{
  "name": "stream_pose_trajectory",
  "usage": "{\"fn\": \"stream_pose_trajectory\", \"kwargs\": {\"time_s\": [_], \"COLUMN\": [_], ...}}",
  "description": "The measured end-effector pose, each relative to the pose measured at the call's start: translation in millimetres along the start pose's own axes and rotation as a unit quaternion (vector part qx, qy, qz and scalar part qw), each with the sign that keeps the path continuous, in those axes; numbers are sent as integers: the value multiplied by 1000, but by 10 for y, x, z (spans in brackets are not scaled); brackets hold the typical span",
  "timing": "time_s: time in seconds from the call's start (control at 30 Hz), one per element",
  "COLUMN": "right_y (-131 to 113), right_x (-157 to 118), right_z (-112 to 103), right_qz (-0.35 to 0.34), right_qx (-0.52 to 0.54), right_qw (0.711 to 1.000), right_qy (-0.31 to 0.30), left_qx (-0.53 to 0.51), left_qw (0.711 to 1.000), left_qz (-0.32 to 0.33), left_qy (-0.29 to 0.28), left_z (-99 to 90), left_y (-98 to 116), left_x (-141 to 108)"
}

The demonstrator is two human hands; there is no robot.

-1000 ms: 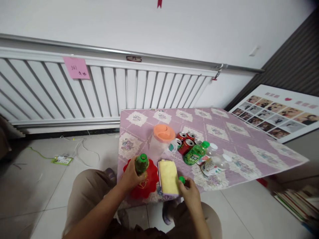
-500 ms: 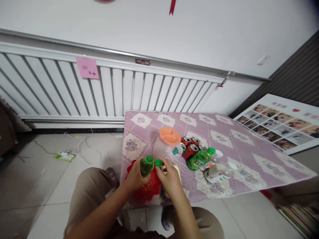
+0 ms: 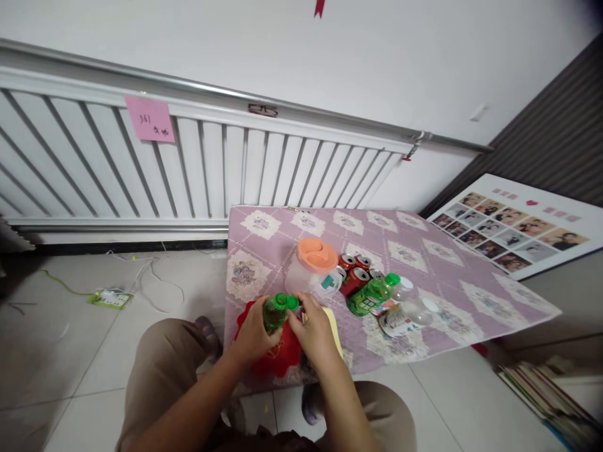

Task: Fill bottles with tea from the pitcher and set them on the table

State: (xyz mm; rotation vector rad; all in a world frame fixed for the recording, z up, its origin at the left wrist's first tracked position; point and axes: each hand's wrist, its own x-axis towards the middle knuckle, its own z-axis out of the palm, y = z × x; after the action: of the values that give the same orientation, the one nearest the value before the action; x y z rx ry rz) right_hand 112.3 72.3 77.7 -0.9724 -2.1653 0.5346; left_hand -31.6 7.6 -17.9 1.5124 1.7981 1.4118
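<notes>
My left hand (image 3: 254,333) is wrapped round a green plastic bottle (image 3: 274,315), held upright with its mouth uncovered. In the fingers of my right hand (image 3: 313,323) is a green bottle cap (image 3: 293,303), close beside the bottle's neck; whether the two touch I cannot tell. Below both hands lies a red scalloped mat (image 3: 280,359) with a gold pattern, partly hidden. Something pale yellow (image 3: 333,329) shows behind my right hand. Just beyond stands a clear plastic jug (image 3: 296,276) with an orange lid (image 3: 317,254).
Several red drink cans (image 3: 354,280) stand right of the jug. A capped green bottle (image 3: 370,297) and clear bottles (image 3: 409,317) lie beside them on the flowered tablecloth (image 3: 348,223). A radiator (image 3: 211,163) runs behind. A power strip (image 3: 112,299) lies on the floor at left.
My right hand has brought the cap left, up against or right by the bottle's neck. The view has shifted slightly; the other things keep their places.
</notes>
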Motion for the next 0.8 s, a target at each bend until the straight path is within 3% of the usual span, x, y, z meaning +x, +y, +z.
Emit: {"fn": "stream_pose_trajectory", "kwargs": {"time_s": [0.37,0.63,0.8], "right_y": [31,85,32], "right_x": [-5,30,102], "right_z": [57,49,-76], "right_qz": [100,114,73], "right_qx": [113,148,121], "right_qw": [989,982,988], "right_qy": [7,-18,-60], "left_qx": [-8,-20,0], "left_qw": [1000,1000,1000], "left_qz": [-11,-10,-11], "left_qy": [0,-2,8], "left_z": [3,-4,14], "left_y": [7,38,34], "left_x": [4,7,6]}}
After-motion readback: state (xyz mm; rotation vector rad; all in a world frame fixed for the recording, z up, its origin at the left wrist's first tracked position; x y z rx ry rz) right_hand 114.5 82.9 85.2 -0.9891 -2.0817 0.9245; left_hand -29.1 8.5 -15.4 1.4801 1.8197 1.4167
